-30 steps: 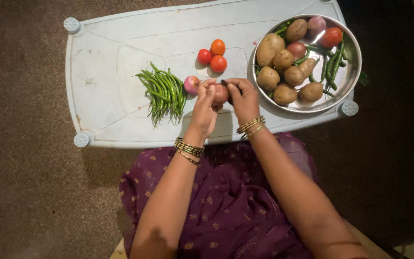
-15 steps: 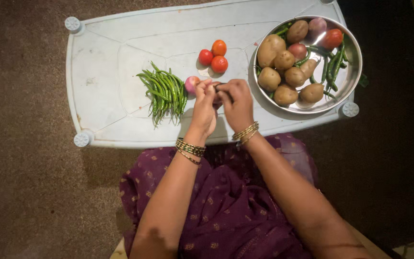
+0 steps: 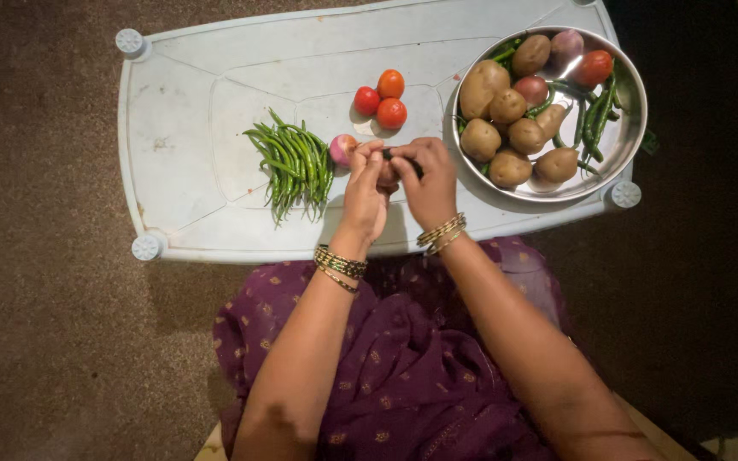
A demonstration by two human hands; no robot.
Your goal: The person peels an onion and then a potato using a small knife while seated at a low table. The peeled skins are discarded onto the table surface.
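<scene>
Over the last second both hands have drawn together, the left hand (image 3: 367, 183) and right hand (image 3: 427, 179) each in a narrow grip on a small dark green chilli (image 3: 403, 159) above the white plastic table (image 3: 190, 111), beside the small pink onion (image 3: 342, 148)

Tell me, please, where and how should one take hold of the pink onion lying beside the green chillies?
Probably grip the pink onion across its round body from above: chillies crowd its left, the left hand its right, leaving only the top free.
</scene>
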